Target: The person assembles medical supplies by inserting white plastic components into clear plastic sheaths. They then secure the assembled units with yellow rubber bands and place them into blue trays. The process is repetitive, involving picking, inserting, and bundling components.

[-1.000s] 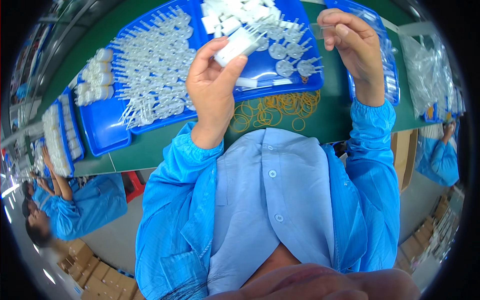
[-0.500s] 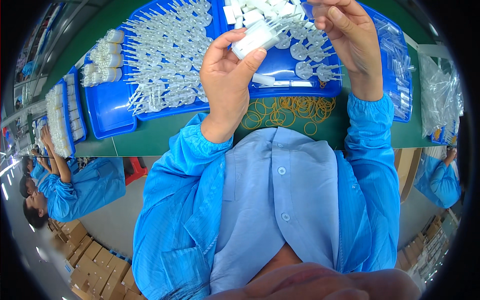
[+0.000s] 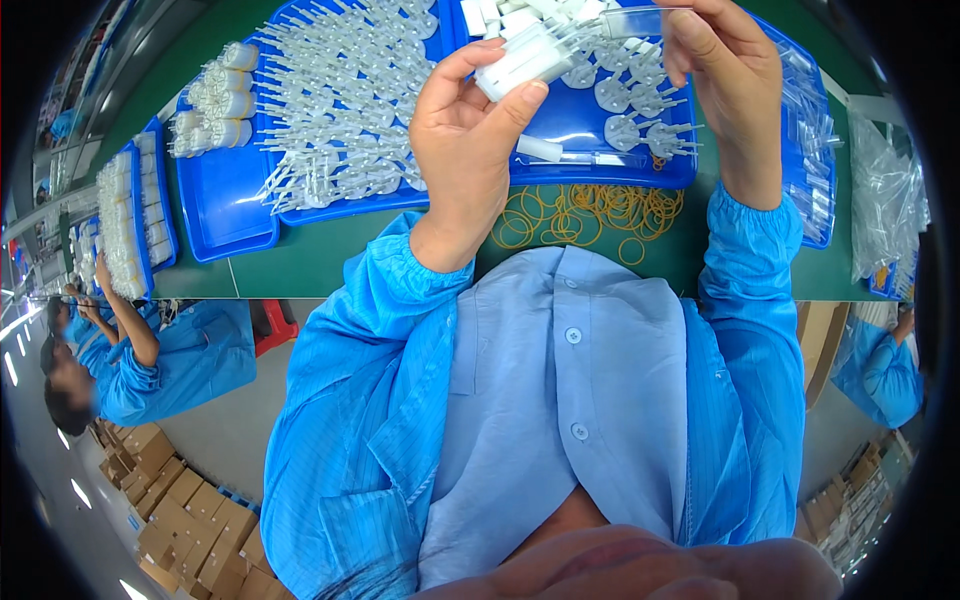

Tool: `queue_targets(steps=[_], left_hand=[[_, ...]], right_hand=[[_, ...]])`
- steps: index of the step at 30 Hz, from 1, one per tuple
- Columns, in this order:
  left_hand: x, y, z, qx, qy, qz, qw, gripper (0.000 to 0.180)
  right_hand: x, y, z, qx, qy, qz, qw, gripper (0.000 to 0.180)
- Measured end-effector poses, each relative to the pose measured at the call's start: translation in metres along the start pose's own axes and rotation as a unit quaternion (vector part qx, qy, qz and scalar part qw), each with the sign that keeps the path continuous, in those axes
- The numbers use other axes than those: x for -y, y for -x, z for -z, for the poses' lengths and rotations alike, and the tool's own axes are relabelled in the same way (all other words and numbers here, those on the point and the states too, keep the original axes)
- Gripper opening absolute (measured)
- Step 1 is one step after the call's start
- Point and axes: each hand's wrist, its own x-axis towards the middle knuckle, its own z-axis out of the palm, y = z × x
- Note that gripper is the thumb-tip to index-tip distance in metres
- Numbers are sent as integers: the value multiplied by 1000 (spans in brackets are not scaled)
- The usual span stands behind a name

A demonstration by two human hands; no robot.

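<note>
My left hand (image 3: 462, 150) is closed around a bundle of white plastic pieces (image 3: 525, 62), its thin prongs pointing up and to the right. Between the fingertips of my right hand (image 3: 735, 75) is a clear plastic sleeve (image 3: 637, 20), held sideways. The sleeve's left end lies close to the prong tips; whether they touch I cannot tell. Below both hands is a blue tray (image 3: 575, 122) with white blocks (image 3: 490, 14) at the back and several pronged white pieces (image 3: 622, 130) on its right. A loose white block (image 3: 540, 149) lies near the tray's front edge.
Yellow rubber bands (image 3: 590, 212) lie on the green table before the tray. To the left, another blue tray holds many pronged pieces (image 3: 340, 110), beside bundled white pieces (image 3: 215, 105). Clear sleeves (image 3: 805, 120) fill a tray at right. Co-workers in blue (image 3: 190, 360) sit at both sides.
My right hand has shifted slightly right and turned the clear sleeve so its length shows, pointing toward the bundle. The left hand keeps its hold on the bundle.
</note>
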Motion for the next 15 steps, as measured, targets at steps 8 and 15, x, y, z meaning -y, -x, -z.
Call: queue_targets(steps=[8,15], left_hand=[[3,0,1,23,-11,-12,1000,40],[11,1,11,30,-41,-17,999,29]], right_hand=[[12,8,-12,30,35,-36,998,21],[9,8,-16,20,24,-74,997,21]])
